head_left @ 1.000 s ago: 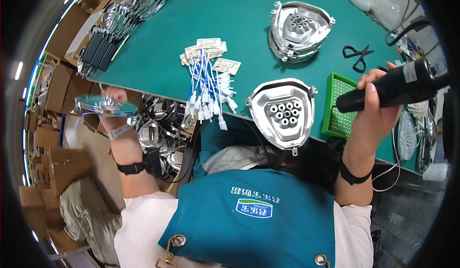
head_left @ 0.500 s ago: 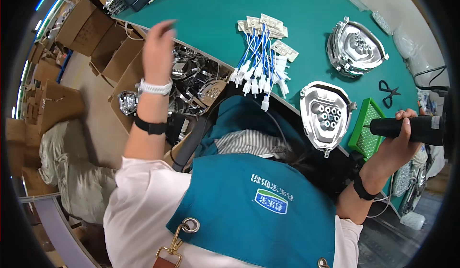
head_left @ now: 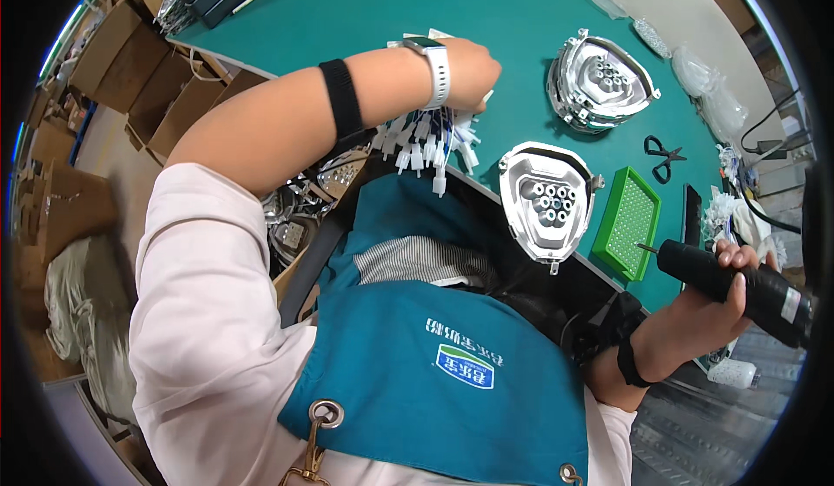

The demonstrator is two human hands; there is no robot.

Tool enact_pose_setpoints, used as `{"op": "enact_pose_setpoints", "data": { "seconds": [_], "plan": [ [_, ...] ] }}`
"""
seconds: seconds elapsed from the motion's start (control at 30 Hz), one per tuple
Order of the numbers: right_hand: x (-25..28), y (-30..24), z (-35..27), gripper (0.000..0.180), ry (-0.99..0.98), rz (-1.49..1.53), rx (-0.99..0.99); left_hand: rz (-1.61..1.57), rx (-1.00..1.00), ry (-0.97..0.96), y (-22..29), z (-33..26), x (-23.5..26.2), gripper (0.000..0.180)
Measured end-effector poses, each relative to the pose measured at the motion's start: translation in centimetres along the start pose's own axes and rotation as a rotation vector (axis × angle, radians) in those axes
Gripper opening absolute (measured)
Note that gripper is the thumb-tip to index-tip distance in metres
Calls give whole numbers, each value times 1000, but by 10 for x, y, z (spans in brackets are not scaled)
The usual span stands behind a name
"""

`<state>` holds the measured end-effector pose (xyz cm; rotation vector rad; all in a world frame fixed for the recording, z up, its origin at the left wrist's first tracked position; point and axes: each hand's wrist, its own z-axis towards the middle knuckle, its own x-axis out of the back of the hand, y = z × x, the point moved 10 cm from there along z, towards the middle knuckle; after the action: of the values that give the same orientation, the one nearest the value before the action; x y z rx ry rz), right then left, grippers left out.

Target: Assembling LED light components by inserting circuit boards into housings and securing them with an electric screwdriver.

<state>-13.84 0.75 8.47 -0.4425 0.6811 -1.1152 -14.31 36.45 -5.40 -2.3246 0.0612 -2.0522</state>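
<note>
My left hand [head_left: 469,71] reaches over the bundle of white plates with blue and white wires and white connectors [head_left: 426,152] on the table. Its fingers curl down out of sight behind the hand's back, beside one of the white plates. In my right hand [head_left: 728,282] is a black electric screwdriver [head_left: 695,269], gripped around its body. The screwdriver's thin bit points left, close to the lower edge of a green perforated tray [head_left: 650,217]. A silver lamp housing [head_left: 521,186] with several round holes sits at the table's near edge, between my hands.
A stack of similar silver housings [head_left: 599,86] stands farther back on the green table [head_left: 512,17]. Black scissors [head_left: 665,158] lie right of it. Clear plastic bags [head_left: 699,73] line the right wall. At the left, a box [head_left: 291,234] holds more metal parts.
My left hand has swung right and down from above the parts box to the wired plates. The screwdriver in my right hand has tilted, its bit end now higher than its rear end.
</note>
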Motion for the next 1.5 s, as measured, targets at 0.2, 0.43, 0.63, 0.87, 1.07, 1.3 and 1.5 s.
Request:
{"op": "enact_pose_setpoints", "data": {
  "seconds": [0.2, 0.43, 0.63, 0.87, 1.07, 1.3, 1.5],
  "plan": [
    [-2, -3, -8, 54, 17, 53, -35, 36, 2, -167, -1, 17, -6, 39],
    [1, -4, -10, 51, -4, 158, -87, 113, -39, -129, -1, 25, -10, 39],
    [1, -12, -15, 54, -21, 199, -73, -198, -100, 126, -10, 36, 11, 44],
    [-8, -19, -12, 55, -49, 224, 23, -291, -39, 1207, -24, -79, 135, 33],
    [-9, -22, -7, 53, -60, 375, 8, -578, -24, 1046, 56, -121, 124, 30],
    [-65, 4, -12, 46, -190, 344, -102, -633, -181, 838, 130, -77, 35, 34],
    [-96, 49, -26, 47, -281, 269, -201, -548, -87, 731, 127, -69, 20, 38]
  ]
}}
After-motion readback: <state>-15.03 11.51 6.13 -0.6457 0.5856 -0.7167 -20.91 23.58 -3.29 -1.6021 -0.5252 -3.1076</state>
